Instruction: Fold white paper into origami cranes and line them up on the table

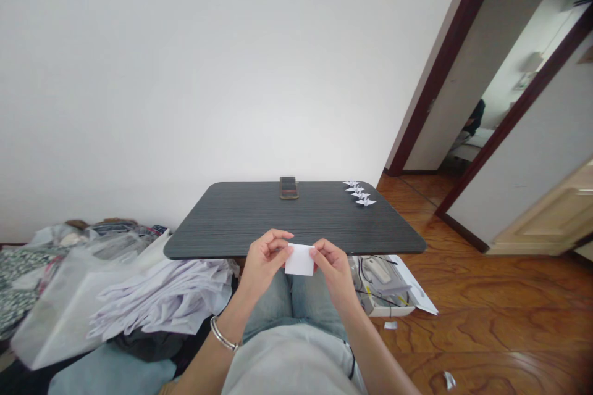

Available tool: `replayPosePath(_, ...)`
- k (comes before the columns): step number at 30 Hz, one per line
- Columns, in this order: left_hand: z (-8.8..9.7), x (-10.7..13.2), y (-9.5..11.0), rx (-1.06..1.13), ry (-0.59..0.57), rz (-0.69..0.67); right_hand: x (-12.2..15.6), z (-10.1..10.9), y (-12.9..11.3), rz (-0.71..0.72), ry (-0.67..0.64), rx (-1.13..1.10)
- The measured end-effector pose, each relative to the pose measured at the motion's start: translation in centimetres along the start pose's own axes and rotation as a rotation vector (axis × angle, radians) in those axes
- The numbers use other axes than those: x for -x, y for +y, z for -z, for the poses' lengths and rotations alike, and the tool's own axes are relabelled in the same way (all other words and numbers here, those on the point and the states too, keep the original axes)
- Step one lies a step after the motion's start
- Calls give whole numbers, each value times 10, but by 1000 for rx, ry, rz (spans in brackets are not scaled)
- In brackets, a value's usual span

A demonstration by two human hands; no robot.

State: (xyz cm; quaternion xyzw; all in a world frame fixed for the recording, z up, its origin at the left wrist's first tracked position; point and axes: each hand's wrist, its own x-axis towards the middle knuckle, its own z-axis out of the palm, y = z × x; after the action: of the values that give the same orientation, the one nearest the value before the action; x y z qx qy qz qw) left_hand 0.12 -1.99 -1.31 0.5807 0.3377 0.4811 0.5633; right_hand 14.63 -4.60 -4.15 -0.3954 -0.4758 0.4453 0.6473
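Note:
Between my two hands I hold a small white square of paper (299, 261), just off the near edge of the dark table (250, 216) and above my lap. My left hand (270, 254) pinches its upper left corner between thumb and fingers. On the opposite side, my right hand (330, 259) grips the upper right corner the same way, fingers curled behind the sheet. Several folded white paper cranes (365, 200) stand in a row at the table's far right corner. A phone (289, 187) lies at the middle of the far edge.
White cloth (162, 299) and plastic bags (69, 308) are heaped on the left. Below the table's right side sits a white box (386, 308) with cables. Paper scraps (449, 380) lie on the wooden floor (509, 315). A person (475, 117) is partly visible through the doorway.

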Motion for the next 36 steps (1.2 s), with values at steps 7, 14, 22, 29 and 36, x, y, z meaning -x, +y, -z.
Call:
replayPosePath(7,-2,1,2,-6,-31,-9,1,0,1,25,8,19)
replayPosePath(14,-3,1,0,33,-61,24,3,-1,5,45,45,84)
replayPosePath(22,-2,0,-1,14,7,43,4,-2,6,42,65,42)
replayPosePath(29,0,0,2,11,11,43,6,-2,4,22,24,-29)
replayPosePath(36,2,-1,4,-34,-101,58,5,-1,6,9,4,-49)
